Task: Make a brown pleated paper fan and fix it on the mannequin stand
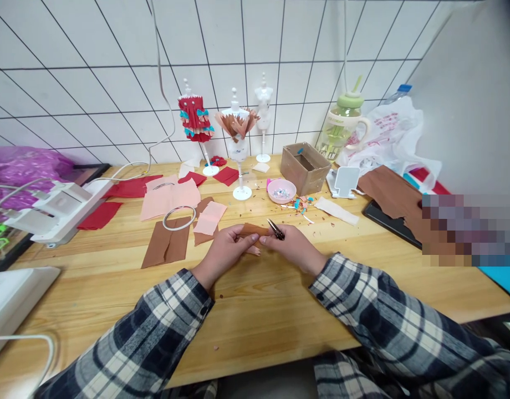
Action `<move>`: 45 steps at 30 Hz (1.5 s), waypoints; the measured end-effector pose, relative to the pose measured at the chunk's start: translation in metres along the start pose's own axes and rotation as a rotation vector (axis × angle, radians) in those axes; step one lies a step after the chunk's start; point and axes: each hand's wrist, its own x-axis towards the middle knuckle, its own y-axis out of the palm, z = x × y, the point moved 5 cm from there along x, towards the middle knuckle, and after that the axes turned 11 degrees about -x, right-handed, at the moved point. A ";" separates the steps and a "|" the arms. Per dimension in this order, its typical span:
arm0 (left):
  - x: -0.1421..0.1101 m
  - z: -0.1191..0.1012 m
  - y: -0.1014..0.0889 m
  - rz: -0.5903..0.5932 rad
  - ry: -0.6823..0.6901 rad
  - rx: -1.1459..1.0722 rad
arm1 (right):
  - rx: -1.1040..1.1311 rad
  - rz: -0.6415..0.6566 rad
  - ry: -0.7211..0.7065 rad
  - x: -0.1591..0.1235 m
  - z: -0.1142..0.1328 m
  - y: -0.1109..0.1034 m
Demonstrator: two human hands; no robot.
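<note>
Between my two hands is a small folded piece of brown fabric (255, 228), raised just over the wooden table. My left hand (228, 246) pinches its left side with the thumb on top. On its right side my right hand (294, 244) grips the fabric too, and a small pair of dark pointed scissors (275, 228) is tucked in that hand, tips up and to the left. A bit of pink material (253, 251) shows under the fingers. Ahead stands a white mini mannequin (238, 147) with brown and pink pleated pieces around its top.
Brown fabric (166, 243), a metal ring (179, 218) and pink fabric (211, 218) lie left. Behind are a red-dressed mannequin (194, 119) and a bare one (263, 108). A pink bowl (281, 192), cardboard box (305, 169), phone stand (346, 182) and green-lidded bottle (342, 127) stand right.
</note>
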 end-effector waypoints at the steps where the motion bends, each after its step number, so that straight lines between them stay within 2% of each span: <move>1: 0.000 0.000 -0.001 -0.002 -0.006 0.006 | -0.004 -0.021 0.017 0.000 -0.001 -0.001; 9: 0.000 0.002 -0.011 0.001 -0.026 0.099 | 0.253 -0.127 0.116 0.001 -0.004 -0.009; 13: 0.001 0.005 -0.013 -0.016 -0.062 0.142 | 0.257 -0.114 0.124 0.001 -0.004 -0.009; 18: 0.003 0.006 -0.016 -0.066 -0.046 0.002 | 0.327 -0.039 0.154 -0.002 -0.001 -0.012; 20: 0.004 0.006 -0.018 -0.094 -0.035 -0.063 | 0.237 0.012 0.146 -0.003 -0.001 -0.013; 23: 0.004 0.004 -0.020 -0.120 -0.021 -0.108 | -0.039 0.065 0.041 -0.004 0.000 -0.012; 26: 0.004 0.004 -0.020 -0.127 -0.009 -0.093 | -0.168 0.110 -0.046 -0.004 -0.001 -0.006; 29: 0.003 0.004 -0.018 -0.122 -0.008 -0.061 | -0.182 0.154 -0.070 -0.004 -0.001 -0.001; 34: 0.002 0.003 -0.014 -0.109 -0.015 -0.067 | -0.177 0.151 -0.060 -0.004 0.000 -0.002; 40: 0.001 -0.002 -0.015 -0.164 0.047 -0.028 | -0.158 0.140 0.013 -0.002 -0.005 -0.004; 45: 0.001 -0.002 -0.016 -0.173 0.061 0.004 | -0.141 0.164 -0.012 -0.001 -0.005 -0.003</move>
